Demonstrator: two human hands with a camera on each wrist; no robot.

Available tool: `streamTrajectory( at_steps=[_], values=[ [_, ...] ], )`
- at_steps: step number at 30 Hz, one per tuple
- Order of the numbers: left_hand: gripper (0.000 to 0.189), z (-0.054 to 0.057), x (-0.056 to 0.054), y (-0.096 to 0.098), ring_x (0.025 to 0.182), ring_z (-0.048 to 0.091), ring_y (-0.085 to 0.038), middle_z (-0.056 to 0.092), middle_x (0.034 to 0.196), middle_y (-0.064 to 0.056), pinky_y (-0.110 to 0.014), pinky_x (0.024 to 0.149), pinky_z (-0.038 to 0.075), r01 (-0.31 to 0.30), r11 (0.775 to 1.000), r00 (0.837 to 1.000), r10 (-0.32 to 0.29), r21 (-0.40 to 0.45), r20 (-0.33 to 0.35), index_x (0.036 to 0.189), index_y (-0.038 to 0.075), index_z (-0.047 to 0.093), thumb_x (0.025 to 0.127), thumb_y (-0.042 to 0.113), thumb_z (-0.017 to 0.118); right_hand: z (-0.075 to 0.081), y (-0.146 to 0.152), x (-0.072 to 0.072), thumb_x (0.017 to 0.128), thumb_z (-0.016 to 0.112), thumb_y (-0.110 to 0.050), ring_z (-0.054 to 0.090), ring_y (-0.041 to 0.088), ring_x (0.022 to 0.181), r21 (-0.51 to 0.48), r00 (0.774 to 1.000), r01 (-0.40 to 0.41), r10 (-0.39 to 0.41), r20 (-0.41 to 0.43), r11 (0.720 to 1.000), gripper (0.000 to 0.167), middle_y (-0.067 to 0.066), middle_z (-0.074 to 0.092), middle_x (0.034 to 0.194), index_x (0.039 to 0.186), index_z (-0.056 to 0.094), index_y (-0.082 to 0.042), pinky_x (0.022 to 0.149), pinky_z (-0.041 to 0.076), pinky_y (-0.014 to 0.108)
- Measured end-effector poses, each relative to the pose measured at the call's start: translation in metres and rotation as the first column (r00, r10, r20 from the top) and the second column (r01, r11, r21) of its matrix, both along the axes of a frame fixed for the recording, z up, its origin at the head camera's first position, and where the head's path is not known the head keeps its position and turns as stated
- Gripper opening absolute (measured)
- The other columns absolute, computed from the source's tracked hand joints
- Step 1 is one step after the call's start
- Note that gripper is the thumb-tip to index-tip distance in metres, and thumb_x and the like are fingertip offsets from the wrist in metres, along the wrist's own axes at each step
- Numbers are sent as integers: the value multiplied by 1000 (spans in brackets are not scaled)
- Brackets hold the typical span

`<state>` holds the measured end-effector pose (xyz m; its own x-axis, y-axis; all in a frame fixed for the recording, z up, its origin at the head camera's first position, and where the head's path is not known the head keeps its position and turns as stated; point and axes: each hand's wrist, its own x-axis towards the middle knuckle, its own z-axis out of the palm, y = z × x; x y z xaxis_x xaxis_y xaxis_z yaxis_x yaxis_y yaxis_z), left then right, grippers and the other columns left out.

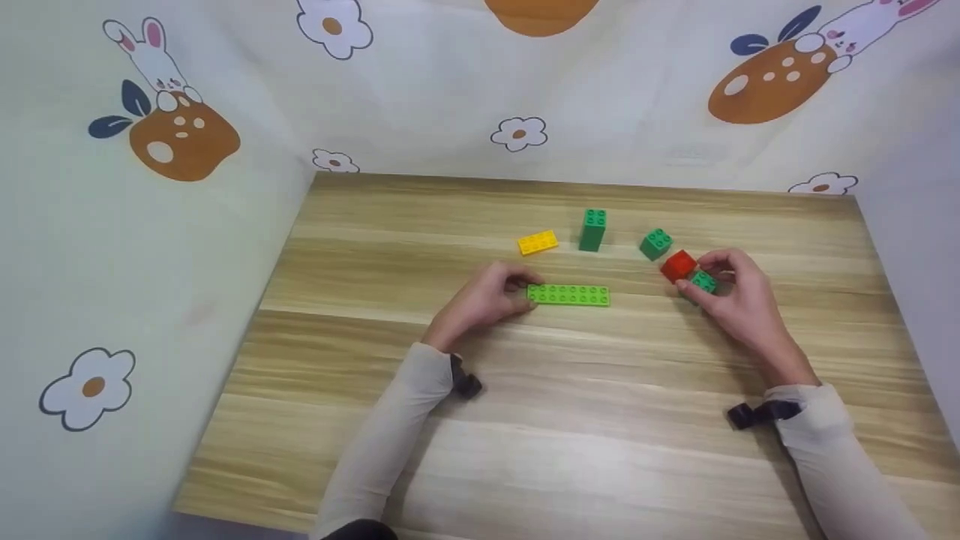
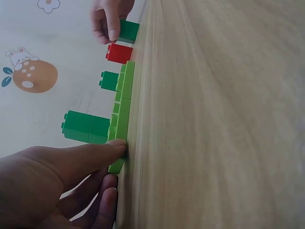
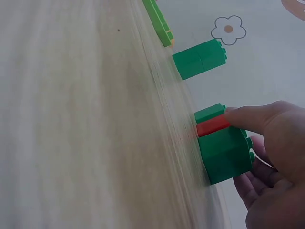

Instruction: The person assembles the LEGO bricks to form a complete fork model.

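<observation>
My left hand (image 1: 495, 292) pinches the left end of a long light green toy brick (image 1: 573, 295), which lies flat on the table; the left wrist view shows the thumb (image 2: 116, 145) against its side. At the right, my right hand (image 1: 739, 292) has thumb and forefinger tips at two corners of a red toy brick (image 1: 677, 265). Under that hand sits a green brick (image 1: 703, 282), close against the red one. In the right wrist view the thumb overlaps the upper end of the red brick (image 3: 212, 125), while the other fingers curl behind the green brick (image 3: 226, 155).
Behind the red brick stands another small green brick (image 1: 656, 244). Further left are a tall green stack (image 1: 592, 230) and a flat yellow brick (image 1: 538, 242). The wooden table (image 1: 570, 420) meets a patterned cloth (image 1: 435, 112) at its back edge.
</observation>
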<state>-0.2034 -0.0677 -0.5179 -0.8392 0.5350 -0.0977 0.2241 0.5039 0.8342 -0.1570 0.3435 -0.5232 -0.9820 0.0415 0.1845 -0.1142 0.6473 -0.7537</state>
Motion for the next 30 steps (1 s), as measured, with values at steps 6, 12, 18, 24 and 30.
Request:
streamTrajectory(
  at_steps=[6, 12, 18, 24, 30],
  values=[
    [38, 0, -1, 0, 115, 71, -19, 77, 130, -5, -36, 106, 60, 3, 1000, 1000, -3, 7, 4, 130, 11, 77, 93, 7, 83, -1, 5, 4, 87, 94, -29, 59, 3, 100, 12, 1000, 1, -2, 21, 1000, 55, 15, 71, 118, 125, 66, -2, 87, 44, 6],
    [39, 0, -1, -1, 114, 72, -19, 77, 129, -5, -36, 105, 60, 8, 1000, 1000, -8, 23, 5, 130, 11, 78, 93, 5, 83, -2, 7, 4, 87, 94, -31, 63, 5, 97, 7, 999, -11, 11, 36, 1000, 52, 12, 73, 115, 123, 68, -5, 85, 49, 5],
    [38, -1, 0, 0, 114, 71, -19, 77, 128, -5, -37, 106, 60, 10, 1000, 1000, -10, 26, 14, 130, 11, 78, 92, 4, 82, 1, 6, 6, 86, 95, -32, 63, 4, 96, 12, 999, 2, -2, 33, 1000, 51, 13, 74, 114, 122, 70, -6, 84, 49, 6],
    [38, 0, 0, 0, 116, 72, -21, 77, 129, -7, -38, 107, 60, 8, 1000, 1000, -9, 18, 0, 130, 8, 78, 92, 4, 83, 8, 2, 7, 87, 94, -32, 63, -2, 97, 12, 999, 43, -43, 10, 999, 49, 11, 74, 116, 122, 71, -6, 85, 50, 6],
    [38, 0, 0, 1, 116, 71, -22, 77, 129, -8, -38, 107, 59, 2, 1000, 1000, -2, 15, 2, 130, 8, 77, 92, 4, 83, 22, -8, 8, 87, 94, -32, 63, 2, 102, -43, 998, 50, -48, 35, 998, 51, 9, 72, 121, 123, 70, -7, 87, 53, 7]
  ],
)
